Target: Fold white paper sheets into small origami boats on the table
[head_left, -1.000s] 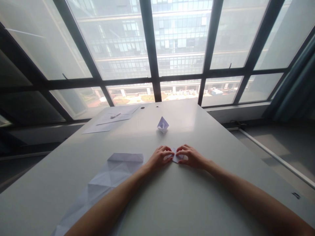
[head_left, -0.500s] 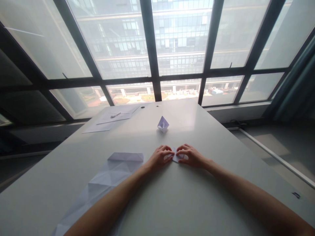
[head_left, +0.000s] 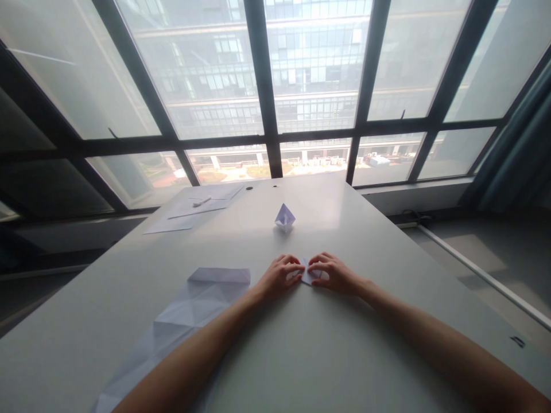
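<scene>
A small folded piece of white paper (head_left: pixel 307 277) lies on the white table, partly covered by my fingers. My left hand (head_left: pixel 281 273) grips its left side, thumb and fingers closed on it. From the other side my right hand (head_left: pixel 333 272) pinches the right part, fingers curled and thumb near the lower edge. Beyond my hands a folded paper boat (head_left: pixel 284 218) stands upright on the table. Creased white paper sheets (head_left: pixel 193 298) lie to the left, partly hidden under my left forearm.
Flat white sheets (head_left: pixel 189 215) with a small white object (head_left: pixel 202 202) on them lie at the far left of the table (head_left: pixel 344 355). A dark mark (head_left: pixel 517 342) shows near the right edge. Large windows (head_left: pixel 318 69) stand behind the table.
Almost nothing differs. Both hands keep their hold on the folded paper, and the view has shifted only very slightly.
</scene>
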The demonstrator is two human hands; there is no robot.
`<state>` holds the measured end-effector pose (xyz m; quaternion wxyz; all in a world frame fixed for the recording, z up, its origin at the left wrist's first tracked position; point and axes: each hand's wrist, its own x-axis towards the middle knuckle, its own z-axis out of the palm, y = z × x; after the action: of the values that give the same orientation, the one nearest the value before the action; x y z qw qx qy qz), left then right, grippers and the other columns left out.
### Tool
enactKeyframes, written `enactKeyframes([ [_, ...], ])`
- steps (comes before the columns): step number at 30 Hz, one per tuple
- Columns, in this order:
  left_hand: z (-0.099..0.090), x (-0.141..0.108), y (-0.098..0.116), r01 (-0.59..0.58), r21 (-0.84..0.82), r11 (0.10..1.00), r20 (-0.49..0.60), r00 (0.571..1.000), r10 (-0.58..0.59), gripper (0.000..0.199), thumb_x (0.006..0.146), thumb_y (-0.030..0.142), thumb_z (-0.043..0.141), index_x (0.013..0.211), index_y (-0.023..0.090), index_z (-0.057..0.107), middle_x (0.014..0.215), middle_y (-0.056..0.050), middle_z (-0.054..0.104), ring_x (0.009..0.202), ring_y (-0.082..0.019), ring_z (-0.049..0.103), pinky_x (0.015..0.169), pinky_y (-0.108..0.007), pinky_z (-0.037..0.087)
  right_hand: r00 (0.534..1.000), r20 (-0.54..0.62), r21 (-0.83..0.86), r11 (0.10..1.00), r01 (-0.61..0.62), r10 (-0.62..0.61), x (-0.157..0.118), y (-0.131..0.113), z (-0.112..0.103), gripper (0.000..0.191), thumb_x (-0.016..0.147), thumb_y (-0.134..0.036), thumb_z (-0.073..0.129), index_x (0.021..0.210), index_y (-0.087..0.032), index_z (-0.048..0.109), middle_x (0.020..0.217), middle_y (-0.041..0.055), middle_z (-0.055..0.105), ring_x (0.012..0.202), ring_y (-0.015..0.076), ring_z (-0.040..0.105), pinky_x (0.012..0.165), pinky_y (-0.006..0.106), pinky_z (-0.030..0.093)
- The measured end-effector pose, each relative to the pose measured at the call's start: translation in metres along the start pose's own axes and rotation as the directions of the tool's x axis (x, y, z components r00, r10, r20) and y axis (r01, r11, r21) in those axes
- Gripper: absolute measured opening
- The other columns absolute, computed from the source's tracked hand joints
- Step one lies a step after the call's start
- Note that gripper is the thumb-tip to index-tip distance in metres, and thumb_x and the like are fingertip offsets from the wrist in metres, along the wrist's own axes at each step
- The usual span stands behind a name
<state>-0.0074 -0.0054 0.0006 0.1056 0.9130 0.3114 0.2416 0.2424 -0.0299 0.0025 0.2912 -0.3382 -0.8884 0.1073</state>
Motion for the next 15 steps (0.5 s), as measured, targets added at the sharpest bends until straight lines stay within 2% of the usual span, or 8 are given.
enactKeyframes([
  [15, 0.0016, 0.0, -0.0007, 0.005, 0.006, 1.0, -0.011, 1.0, -0.005, 0.025, 0.094, 0.029, 0.062, 0.118, 0.027, 0.071, 0.112, -0.005, 0.067, 0.107, -0.023, 0.058, 0.099, -0.037, 0.046, 0.999, 0.023, 0.011, 1.0, -0.028, 0.027, -0.0006, -0.0004, -0.0005, 0.029, 0.084, -0.029, 0.076, 0.113, -0.026, 0.072, 0.116, 0.0068, 0.067, 0.107, 0.0244, 0.058, 0.095, 0.04, 0.049],
])
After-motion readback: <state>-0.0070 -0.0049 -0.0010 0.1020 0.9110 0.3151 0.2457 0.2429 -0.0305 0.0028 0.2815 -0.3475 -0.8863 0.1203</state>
